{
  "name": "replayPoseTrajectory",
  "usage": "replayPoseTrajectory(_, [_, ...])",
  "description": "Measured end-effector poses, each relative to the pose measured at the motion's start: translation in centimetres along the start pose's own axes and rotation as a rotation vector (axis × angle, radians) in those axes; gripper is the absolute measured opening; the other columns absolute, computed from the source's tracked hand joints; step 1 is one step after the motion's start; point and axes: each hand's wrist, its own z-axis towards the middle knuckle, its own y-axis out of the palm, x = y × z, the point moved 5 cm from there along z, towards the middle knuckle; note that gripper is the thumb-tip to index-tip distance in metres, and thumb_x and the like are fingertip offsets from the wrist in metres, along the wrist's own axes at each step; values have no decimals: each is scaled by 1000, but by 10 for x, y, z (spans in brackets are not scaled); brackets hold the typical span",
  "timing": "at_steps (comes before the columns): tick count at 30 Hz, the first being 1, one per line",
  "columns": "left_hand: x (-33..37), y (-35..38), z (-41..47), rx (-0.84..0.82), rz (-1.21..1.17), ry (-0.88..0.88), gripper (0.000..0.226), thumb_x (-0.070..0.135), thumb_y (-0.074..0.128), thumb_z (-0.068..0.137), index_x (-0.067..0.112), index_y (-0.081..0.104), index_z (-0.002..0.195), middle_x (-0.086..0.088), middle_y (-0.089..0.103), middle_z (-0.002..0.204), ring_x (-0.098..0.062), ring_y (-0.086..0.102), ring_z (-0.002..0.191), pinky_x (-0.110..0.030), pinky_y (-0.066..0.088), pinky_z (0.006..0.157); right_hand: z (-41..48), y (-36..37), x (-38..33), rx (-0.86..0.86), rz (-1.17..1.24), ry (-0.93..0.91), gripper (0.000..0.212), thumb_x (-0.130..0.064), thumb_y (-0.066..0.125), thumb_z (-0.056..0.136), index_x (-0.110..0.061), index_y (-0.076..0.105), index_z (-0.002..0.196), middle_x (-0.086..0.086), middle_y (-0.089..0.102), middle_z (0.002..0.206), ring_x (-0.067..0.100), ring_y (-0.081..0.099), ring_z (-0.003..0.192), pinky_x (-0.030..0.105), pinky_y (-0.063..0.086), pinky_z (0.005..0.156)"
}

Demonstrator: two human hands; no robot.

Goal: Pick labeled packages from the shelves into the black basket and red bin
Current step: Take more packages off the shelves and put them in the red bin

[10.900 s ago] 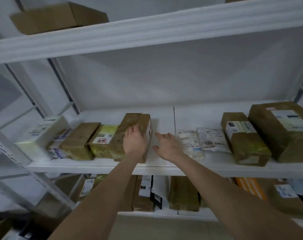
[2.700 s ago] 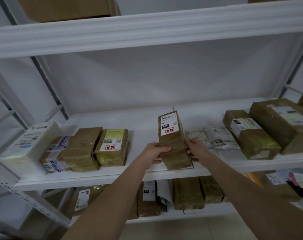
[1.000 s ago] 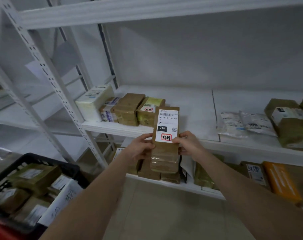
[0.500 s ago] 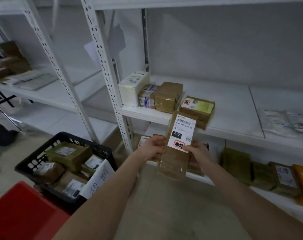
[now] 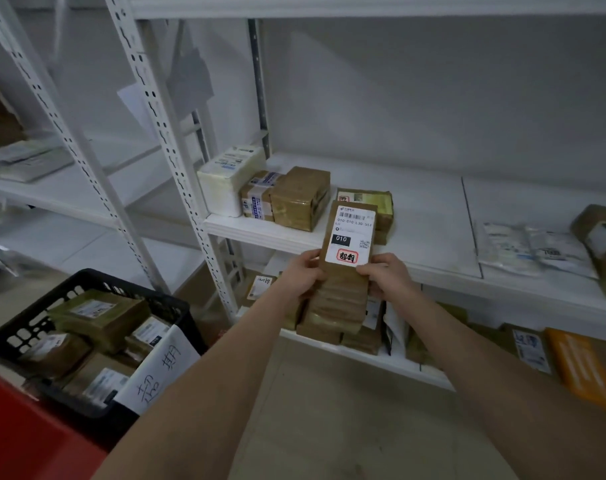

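I hold a long brown taped package [image 5: 343, 299] upright in front of the shelf, its white label with a red-framed stamp facing me. My left hand [image 5: 303, 275] grips its left edge and my right hand [image 5: 386, 277] grips its right edge, thumb on the label's lower corner. The black basket [image 5: 97, 282] stands at lower left, holding several brown labeled packages and a white sheet with handwriting. The red bin [image 5: 28, 431] fills the bottom-left corner in front of the basket.
A white shelf board [image 5: 416, 237] carries a white box [image 5: 229, 174], brown boxes [image 5: 300, 197] and, at right, flat white pouches [image 5: 533, 247]. A perforated upright post [image 5: 177, 161] stands between the basket and the shelf. More packages and an orange parcel [image 5: 582, 372] fill the lower shelf.
Since a second ago the view has swung left and down, bringing the basket and red bin closer. Both hands keep the package, now held slightly higher against the shelf edge.
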Motion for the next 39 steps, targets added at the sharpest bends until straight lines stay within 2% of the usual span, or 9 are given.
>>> replayPoseTrajectory(8, [-58,-57,-36,232,-57,-145,63,3,63,86,18,41,143,-9,61,122,-26,63,103,-44,53,89,-7,74,20,-256,-153,-26,50,-17,75,79,-20,52,122,-1,62,114,6,56,84,24,43,58])
replayPoseTrajectory(10, [-78,-87,-56,302,-106,-170,62,3,63,86,18,42,142,-8,62,117,-21,64,90,-40,56,81,-16,117,29,-347,-169,-14,58,-14,76,79,-18,50,131,0,62,116,7,58,83,22,44,56])
replayPoseTrajectory(13, [-110,-138,-92,458,-168,-244,61,7,66,85,22,42,140,3,62,103,-12,62,81,-27,53,62,-32,186,47,-474,-211,12,62,-8,75,78,-13,49,134,5,61,125,17,61,97,32,54,74])
replayPoseTrajectory(17, [-154,-206,-139,617,-284,-277,57,10,68,85,26,46,135,1,65,102,-15,63,90,-36,54,73,-61,280,65,-627,-281,13,57,-8,74,79,-15,52,131,5,64,121,17,61,95,33,53,78])
replayPoseTrajectory(20, [-186,-264,-171,728,-350,-266,57,9,68,84,24,46,135,-4,65,109,-22,64,99,-45,54,86,-84,358,75,-727,-339,-20,60,-7,73,80,-14,49,135,6,60,126,18,59,96,25,49,66])
replayPoseTrajectory(23, [-219,-328,-201,831,-399,-274,58,5,67,84,21,46,136,-5,64,111,-23,65,96,-36,57,70,-108,441,87,-825,-392,-39,61,-5,71,81,-14,48,136,7,59,128,17,58,96,22,47,59])
replayPoseTrajectory(28, [-286,-442,-246,946,-437,-319,57,0,65,83,19,47,134,-10,63,114,-27,64,96,-39,56,68,-152,578,124,-928,-487,-11,59,-7,73,78,-16,51,132,5,62,123,18,59,102,36,53,84])
replayPoseTrajectory(33, [-362,-518,-268,1020,-472,-414,56,-5,61,84,15,47,135,-17,61,121,-34,63,102,-49,54,79,-177,677,172,-1003,-669,-47,61,-12,71,77,-20,52,134,3,64,123,20,60,107,41,50,93])
replayPoseTrajectory(39, [-464,-579,-242,1043,-381,-465,58,-9,55,80,19,52,130,-7,67,109,-22,63,92,-43,54,85,-164,774,253,-1007,-997,-160,40,-22,62,80,-29,55,119,0,66,116,25,62,104,29,47,78])
